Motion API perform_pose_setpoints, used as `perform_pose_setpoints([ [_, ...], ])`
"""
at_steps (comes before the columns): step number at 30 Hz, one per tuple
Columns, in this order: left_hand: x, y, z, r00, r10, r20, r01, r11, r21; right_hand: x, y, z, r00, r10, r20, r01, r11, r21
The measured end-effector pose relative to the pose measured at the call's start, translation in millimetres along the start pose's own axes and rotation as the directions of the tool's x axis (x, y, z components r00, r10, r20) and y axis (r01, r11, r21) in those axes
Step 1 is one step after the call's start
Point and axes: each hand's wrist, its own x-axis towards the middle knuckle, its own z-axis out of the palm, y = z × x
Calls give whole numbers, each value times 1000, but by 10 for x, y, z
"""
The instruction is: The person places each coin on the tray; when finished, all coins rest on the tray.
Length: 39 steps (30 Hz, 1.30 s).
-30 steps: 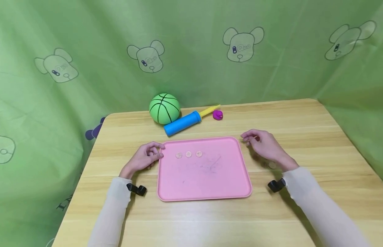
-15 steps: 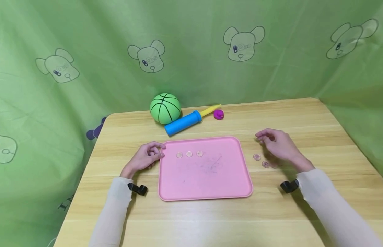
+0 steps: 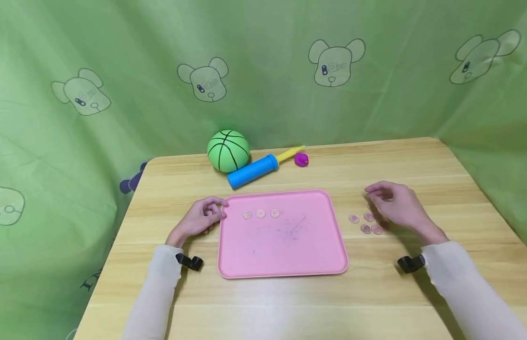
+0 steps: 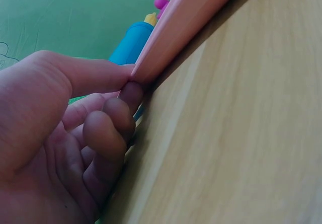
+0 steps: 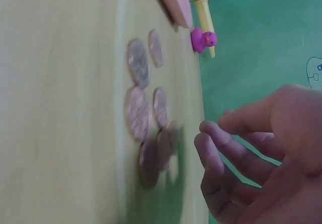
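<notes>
A pink tray [image 3: 284, 255] lies flat on the wooden table, with three coins [image 3: 260, 214] in a row near its far left. My left hand [image 3: 204, 215] pinches the tray's left rim [image 4: 186, 22] between thumb and fingers [image 4: 121, 95]. Right of the tray, several coins [image 3: 365, 223] lie in a loose cluster on the table. My right hand [image 3: 395, 203] hovers just over them, fingers loosely curled and holding nothing. The right wrist view shows the coins [image 5: 141, 108] below the fingertips [image 5: 209, 133], with a gap between them.
At the back of the table lie a green ball [image 3: 228, 151], a blue and yellow pump [image 3: 252, 171] and a small magenta duck toy [image 3: 301, 160]. Green cloth hangs behind and on both sides. Bare wood [image 3: 289, 307] spreads in front of the tray.
My right hand has moved right, from the tray's far right corner to above the coin cluster, which now shows. The left hand and tray have not moved.
</notes>
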Motion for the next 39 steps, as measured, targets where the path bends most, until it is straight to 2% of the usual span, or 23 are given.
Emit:
perform_pose_setpoints([
  [15, 0, 22, -9, 1000, 17, -2, -17, 1000, 0, -35, 229, 36, 1000, -7, -23, 7, 1000, -16],
  [19, 2, -5, -11, 1000, 12, -1, -12, 1000, -3, -9, 253, 48, 1000, -4, -2, 4, 1000, -21],
  [28, 12, -17, -4, 1000, 13, -3, -13, 1000, 4, 24, 271, 51, 995, 8, 101, -2, 998, -57],
  [36, 1, 3, -4, 1000, 11, -3, -11, 1000, 10, 9, 259, 134, 998, -65, 26, 68, 992, -105],
  [39, 0, 1, 1, 1000, 10, -5, -10, 1000, 7, 12, 247, 125, 998, -66, 18, 68, 992, -110],
])
